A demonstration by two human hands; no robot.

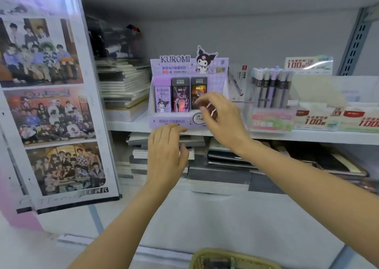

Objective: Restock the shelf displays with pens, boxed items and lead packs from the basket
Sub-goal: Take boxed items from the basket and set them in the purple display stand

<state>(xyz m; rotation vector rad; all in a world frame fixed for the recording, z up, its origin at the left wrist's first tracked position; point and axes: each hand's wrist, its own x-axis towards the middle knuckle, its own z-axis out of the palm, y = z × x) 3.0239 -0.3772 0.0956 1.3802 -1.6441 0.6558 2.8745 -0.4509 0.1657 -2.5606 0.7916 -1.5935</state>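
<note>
A purple Kuromi display box [174,121] stands on the middle shelf and holds three upright lead packs: a purple one [163,98], a dark one [180,96] and an orange-dark one [198,90]. My left hand [166,150] rests its fingertips on the box's front lip. At the empty right-hand slot, my right hand [220,121] is curled, pinching a small dark lead pack [211,110] that is blurred and mostly hidden by the fingers. The woven basket [231,258] shows at the bottom edge.
A clear stand of grey and purple pens [272,88] sits right of the display, with flat "100" boxes [315,121] further right. Stacked notebooks [125,84] lie left of it and on the shelf below [217,176]. A photo poster board [51,104] leans at left.
</note>
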